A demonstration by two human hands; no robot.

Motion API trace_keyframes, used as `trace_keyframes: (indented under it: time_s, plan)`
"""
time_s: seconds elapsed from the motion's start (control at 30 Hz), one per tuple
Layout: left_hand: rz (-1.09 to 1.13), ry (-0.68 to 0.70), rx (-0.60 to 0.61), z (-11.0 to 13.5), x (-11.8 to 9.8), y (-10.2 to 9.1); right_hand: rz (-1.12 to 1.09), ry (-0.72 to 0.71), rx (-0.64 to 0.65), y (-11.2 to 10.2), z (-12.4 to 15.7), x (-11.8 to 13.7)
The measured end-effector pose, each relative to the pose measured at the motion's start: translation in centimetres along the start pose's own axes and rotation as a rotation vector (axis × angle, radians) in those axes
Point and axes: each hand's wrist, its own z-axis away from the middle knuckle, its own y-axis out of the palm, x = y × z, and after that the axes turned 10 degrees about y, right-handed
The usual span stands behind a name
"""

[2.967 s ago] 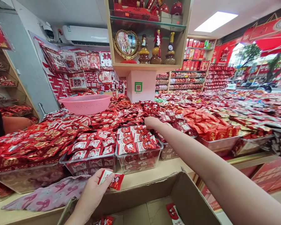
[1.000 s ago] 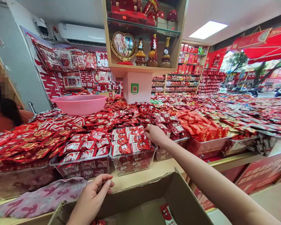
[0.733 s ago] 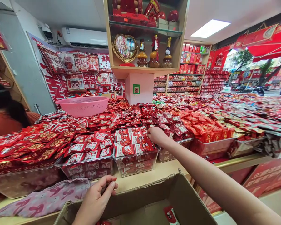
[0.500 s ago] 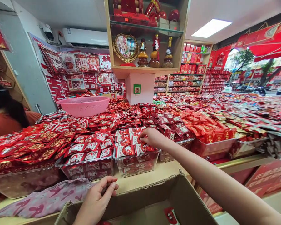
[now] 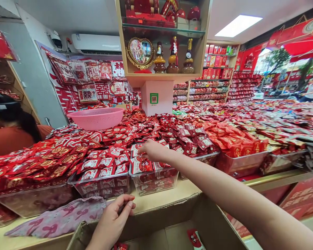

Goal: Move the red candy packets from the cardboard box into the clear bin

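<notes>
My right hand [image 5: 154, 151] reaches over a clear plastic bin [image 5: 154, 184] of neatly stacked red-and-white packets [image 5: 141, 167]. Its fingers are bent down and closed together against the packets at the back left; whatever is between the fingertips is hidden. Low in front, my left hand [image 5: 117, 216] hovers over the near edge of an open cardboard box [image 5: 169, 211]. Its fingers are loosely curled in towards the thumb, and no packet shows in them. Inside the box lies a red-and-white packet [image 5: 195, 239], with some red packaging [image 5: 120, 246] partly behind my left wrist.
More bins of red packets [image 5: 101, 185] flank this one along the counter. A folded pink cloth [image 5: 57, 218] lies at the left front. Behind the heaps stand a pink basket [image 5: 96, 119] and a pillar with a display cabinet [image 5: 163, 74]. Another person [image 5: 10, 128] is at far left.
My right hand has moved left across the bin, from the packets on its right to those at the back left. My left hand stays curled over the box edge. The view has shifted slightly.
</notes>
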Motion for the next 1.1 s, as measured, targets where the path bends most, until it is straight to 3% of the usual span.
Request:
trace_keyframes:
  time_s: [0.13,0.43,0.67,0.87,0.97,1.1]
  plan:
    - [-0.017,0.012,0.009,0.0,-0.1,-0.1,0.072,-0.025,0.092,0.1,-1.2,1.5]
    - [-0.037,0.029,0.069,0.1,0.1,-0.3,0.088,0.034,0.134,-0.3,-0.9,2.2]
    - [-0.033,0.009,0.085,0.1,0.2,-0.3,0.043,0.058,0.068,-1.1,-0.5,-0.2]
    - [-0.062,0.006,0.101,-0.1,-0.1,-0.4,0.079,0.212,0.112,-2.9,3.4,-3.0]
    - [-0.084,0.004,0.112,-0.1,-0.1,-0.3,0.105,0.286,0.142,-2.6,5.1,-3.8]
    - [-0.086,-0.01,0.119,0.0,-0.1,-0.3,-0.022,0.317,0.155,-1.4,5.9,-4.5]
